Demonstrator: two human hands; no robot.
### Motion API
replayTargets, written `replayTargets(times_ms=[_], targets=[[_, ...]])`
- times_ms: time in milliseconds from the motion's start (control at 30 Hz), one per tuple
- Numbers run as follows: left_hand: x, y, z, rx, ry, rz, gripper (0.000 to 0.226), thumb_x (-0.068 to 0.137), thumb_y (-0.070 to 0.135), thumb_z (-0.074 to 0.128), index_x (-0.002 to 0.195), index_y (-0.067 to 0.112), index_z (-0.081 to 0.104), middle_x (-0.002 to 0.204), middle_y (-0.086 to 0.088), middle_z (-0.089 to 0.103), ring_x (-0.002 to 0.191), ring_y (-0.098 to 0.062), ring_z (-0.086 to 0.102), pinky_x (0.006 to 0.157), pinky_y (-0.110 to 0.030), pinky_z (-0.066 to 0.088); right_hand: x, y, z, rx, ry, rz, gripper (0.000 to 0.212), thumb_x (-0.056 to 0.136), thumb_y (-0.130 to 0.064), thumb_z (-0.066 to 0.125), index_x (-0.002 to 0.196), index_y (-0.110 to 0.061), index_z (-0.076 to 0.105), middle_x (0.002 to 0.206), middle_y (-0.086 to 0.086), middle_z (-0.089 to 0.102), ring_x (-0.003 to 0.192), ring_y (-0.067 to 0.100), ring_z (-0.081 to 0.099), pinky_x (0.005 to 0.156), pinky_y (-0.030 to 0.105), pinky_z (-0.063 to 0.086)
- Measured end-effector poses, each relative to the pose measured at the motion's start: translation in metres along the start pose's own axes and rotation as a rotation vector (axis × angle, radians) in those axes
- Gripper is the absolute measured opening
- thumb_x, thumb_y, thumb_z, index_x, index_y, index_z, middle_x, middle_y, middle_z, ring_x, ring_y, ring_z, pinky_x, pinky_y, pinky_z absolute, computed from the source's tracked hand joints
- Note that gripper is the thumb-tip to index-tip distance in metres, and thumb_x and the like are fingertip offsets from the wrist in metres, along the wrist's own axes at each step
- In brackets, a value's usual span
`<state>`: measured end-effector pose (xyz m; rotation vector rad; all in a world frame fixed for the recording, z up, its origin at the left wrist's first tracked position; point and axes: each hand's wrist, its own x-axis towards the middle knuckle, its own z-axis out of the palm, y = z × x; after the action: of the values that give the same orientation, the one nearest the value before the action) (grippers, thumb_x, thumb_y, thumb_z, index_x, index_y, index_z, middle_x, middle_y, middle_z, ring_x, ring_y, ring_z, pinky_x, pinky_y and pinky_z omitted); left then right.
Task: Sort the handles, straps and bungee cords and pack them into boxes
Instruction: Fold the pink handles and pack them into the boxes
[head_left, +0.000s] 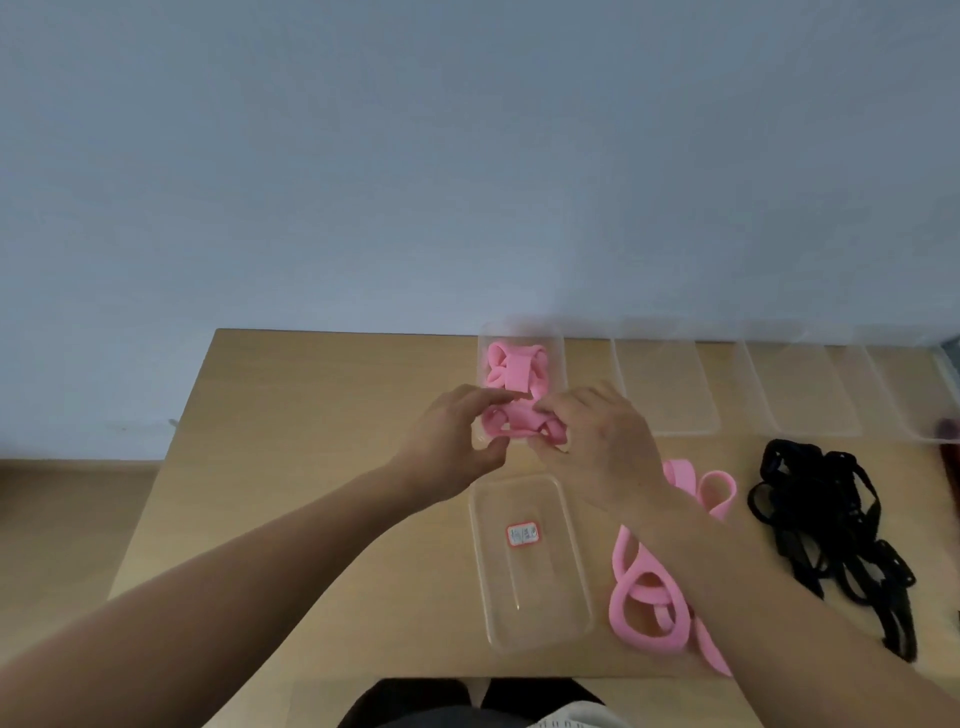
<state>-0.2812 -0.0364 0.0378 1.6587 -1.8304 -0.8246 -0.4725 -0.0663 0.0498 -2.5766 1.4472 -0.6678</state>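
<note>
Dim, even, flat light, faint shadows on table (311, 467), soft overall focus, motion-blurred hands, wide-angle stretching at frame edges, no glare

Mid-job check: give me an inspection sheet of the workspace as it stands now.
Surface: wooden table, against a wall.
Job's things: far clear box holds folded pink straps; loose pink straps and black cords lie on the right.
Clutter: near clear box with red sticker; more clear boxes along the back.
Grippers: left hand and right hand both hold a pink bundle at the far box.
Cables: nothing seen.
Surroundings: blue-grey wall; floor at left.
</note>
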Motion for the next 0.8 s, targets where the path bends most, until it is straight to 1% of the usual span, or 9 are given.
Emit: replayTargets(times_ms=[133, 200, 267, 367, 467, 600, 700, 767, 800], targets=[[0.015, -0.005, 0.013, 0.208, 0.056, 0.042, 0.047, 0.077, 0.019, 0.077, 0.123, 0.016, 0.066, 0.110, -0.004, 0.069, 0.109, -0.030, 0.057, 0.092, -0.038, 0.045, 0.011, 0.019, 0.015, 0.013, -0.076, -0.024, 0.027, 0.070, -0.024, 0.083, 0.091, -0.009, 0.073, 0.079, 0.004, 0.070, 0.076, 0.030, 0.059, 0.065, 0.034, 0.048], [0.020, -0.008, 0.019, 0.284, 0.079, 0.051, 0.047, 0.074, 0.020, 0.079, 0.119, 0.015, 0.068, 0.108, -0.005, 0.070, 0.111, -0.033, 0.058, 0.094, -0.043, 0.043, 0.016, 0.026, 0.020, 0.013, -0.120, -0.025, 0.027, 0.071, -0.026, 0.083, 0.090, -0.010, 0.073, 0.078, 0.004, 0.070, 0.076, 0.031, 0.059, 0.067, 0.037, 0.050], [0.024, -0.011, 0.024, 0.349, 0.103, 0.049, 0.045, 0.073, 0.021, 0.080, 0.116, 0.015, 0.069, 0.107, -0.003, 0.071, 0.113, -0.033, 0.058, 0.095, -0.044, 0.041, 0.021, 0.032, 0.024, 0.004, -0.166, -0.026, 0.028, 0.073, -0.030, 0.082, 0.089, -0.010, 0.073, 0.080, 0.004, 0.071, 0.077, 0.031, 0.058, 0.069, 0.040, 0.050], [0.030, -0.014, 0.030, 0.379, 0.098, 0.024, 0.037, 0.075, 0.022, 0.078, 0.110, 0.014, 0.072, 0.108, -0.002, 0.071, 0.115, -0.034, 0.056, 0.095, -0.045, 0.042, 0.029, 0.036, 0.033, -0.018, -0.249, -0.027, 0.028, 0.076, -0.037, 0.077, 0.090, -0.013, 0.072, 0.084, 0.003, 0.070, 0.085, 0.030, 0.056, 0.074, 0.041, 0.047], [0.032, -0.015, 0.034, 0.371, 0.075, 0.016, 0.030, 0.076, 0.018, 0.077, 0.105, 0.011, 0.075, 0.106, -0.004, 0.072, 0.116, -0.038, 0.054, 0.093, -0.047, 0.048, 0.036, 0.037, 0.043, -0.067, -0.356, -0.043, 0.030, 0.081, -0.044, 0.070, 0.089, -0.015, 0.069, 0.088, 0.001, 0.068, 0.091, 0.027, 0.055, 0.077, 0.039, 0.044], [0.031, -0.016, 0.034, 0.381, 0.046, 0.015, 0.026, 0.077, 0.016, 0.077, 0.101, 0.007, 0.076, 0.102, -0.007, 0.072, 0.116, -0.042, 0.054, 0.089, -0.049, 0.052, 0.041, 0.035, 0.048, -0.187, -0.394, -0.083, 0.027, 0.071, -0.040, 0.078, 0.079, -0.015, 0.069, 0.082, 0.003, 0.069, 0.084, 0.031, 0.059, 0.068, 0.038, 0.045], [0.031, -0.016, 0.032, 0.500, 0.040, 0.108, 0.021, 0.075, 0.019, 0.079, 0.094, 0.012, 0.078, 0.100, -0.007, 0.072, 0.113, -0.041, 0.059, 0.091, -0.048, 0.052, 0.043, 0.028, 0.051, -0.305, -0.423, -0.091, 0.032, 0.073, -0.044, 0.077, 0.092, -0.019, 0.072, 0.101, 0.006, 0.067, 0.101, 0.032, 0.059, 0.074, 0.039, 0.047], [0.031, -0.018, 0.032, 0.562, 0.038, 0.208, 0.015, 0.076, 0.022, 0.077, 0.089, 0.014, 0.079, 0.100, -0.005, 0.072, 0.108, -0.036, 0.063, 0.092, -0.046, 0.050, 0.042, 0.029, 0.053, -0.283, -0.431, -0.061, 0.034, 0.082, -0.046, 0.068, 0.105, -0.021, 0.068, 0.114, 0.007, 0.059, 0.108, 0.031, 0.053, 0.081, 0.039, 0.044], [0.031, -0.019, 0.032, 0.576, 0.026, 0.240, 0.014, 0.079, 0.024, 0.074, 0.087, 0.014, 0.079, 0.100, -0.005, 0.072, 0.107, -0.034, 0.064, 0.092, -0.045, 0.050, 0.041, 0.031, 0.053, -0.257, -0.444, -0.035, 0.034, 0.086, -0.047, 0.063, 0.108, -0.022, 0.067, 0.116, 0.006, 0.057, 0.108, 0.029, 0.050, 0.084, 0.038, 0.042]])
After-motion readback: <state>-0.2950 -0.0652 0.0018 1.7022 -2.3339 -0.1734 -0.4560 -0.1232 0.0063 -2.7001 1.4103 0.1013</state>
